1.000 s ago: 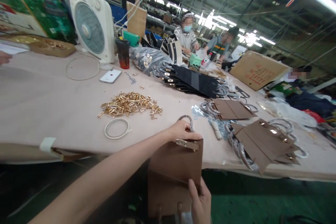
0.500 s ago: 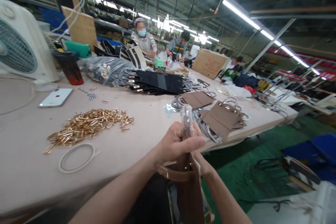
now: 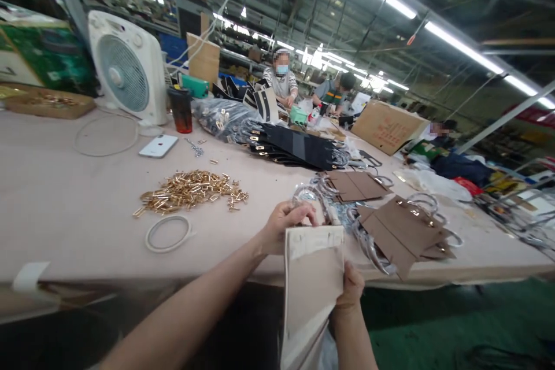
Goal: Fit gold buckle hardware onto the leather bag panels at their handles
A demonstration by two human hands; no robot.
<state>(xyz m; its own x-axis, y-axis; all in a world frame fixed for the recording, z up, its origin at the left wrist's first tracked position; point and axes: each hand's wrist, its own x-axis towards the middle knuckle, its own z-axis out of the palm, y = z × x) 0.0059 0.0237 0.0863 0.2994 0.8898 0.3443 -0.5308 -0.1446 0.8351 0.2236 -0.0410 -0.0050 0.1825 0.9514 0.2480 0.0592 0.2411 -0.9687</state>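
Note:
A bag panel (image 3: 314,277) is held upright in front of me, its pale inner side towards me and a whitish strip along its top edge. Its curved handle (image 3: 309,192), wrapped in clear plastic, seems to rise behind that edge. My left hand (image 3: 288,221) is closed at the top left corner, fingers curled over by the base of the handle. Gripping the right edge is my right hand (image 3: 350,288), thumb up along the side; its other fingers are hidden behind. Brown bag panels (image 3: 401,231) with plastic-wrapped handles lie on the table just beyond.
Gold metal buckles (image 3: 191,193) form a pile at left, beside a tape roll (image 3: 168,233). A phone (image 3: 158,146), a dark cup (image 3: 180,110) and a fan (image 3: 125,69) stand farther back. Black strips (image 3: 299,144) are stacked mid-table. Co-workers (image 3: 281,81) work across from me.
The panel has turned from edge-on with its brown side showing to its pale inner side facing me. My left hand shifted off the handle's grip to the top edge. My view swung left.

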